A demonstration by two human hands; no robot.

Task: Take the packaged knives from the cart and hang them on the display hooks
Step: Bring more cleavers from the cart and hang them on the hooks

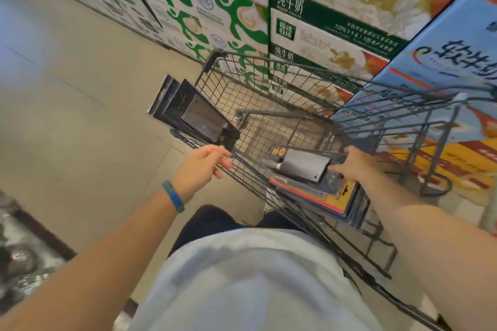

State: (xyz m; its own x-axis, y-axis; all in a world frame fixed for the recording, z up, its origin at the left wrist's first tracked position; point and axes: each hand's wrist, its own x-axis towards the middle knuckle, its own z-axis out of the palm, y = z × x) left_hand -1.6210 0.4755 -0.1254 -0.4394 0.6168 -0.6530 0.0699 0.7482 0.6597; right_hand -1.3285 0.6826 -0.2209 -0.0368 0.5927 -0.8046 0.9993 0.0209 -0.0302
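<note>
Here, at the lower left of the frame, a blurred dark display (24, 250) edges onto the pale tiled floor (67, 88). The left arm reaches up from the bottom edge, with a blue wristband (173, 196) on it. The left hand (200, 166) is at centre frame by the cart's near left rim, its fingers loose and slightly spread, holding nothing. Just above its fingertips, dark packs (193, 113) of knives sit tilted against the outside of the cart's left wall, a grey blade showing through the front one. Whether the fingertips touch the lowest corner cannot be told. The wire cart (228, 80) fills the middle and right of the frame, and pale floor shows through the mesh of its main basket. In its near section, right of centre, lies a stack (336, 196) of packaged knives with orange and yellow cards underneath. The top pack (301, 166) shows a broad grey cleaver blade. The right hand (355, 164) grips the right end of that top pack, with the thumb lying along its near edge and the fingers curled over its far edge. Green and white milk cartons (336, 8) are piled across the upper frame behind the cart. A blue carton (443, 62) rises at the far right.
</note>
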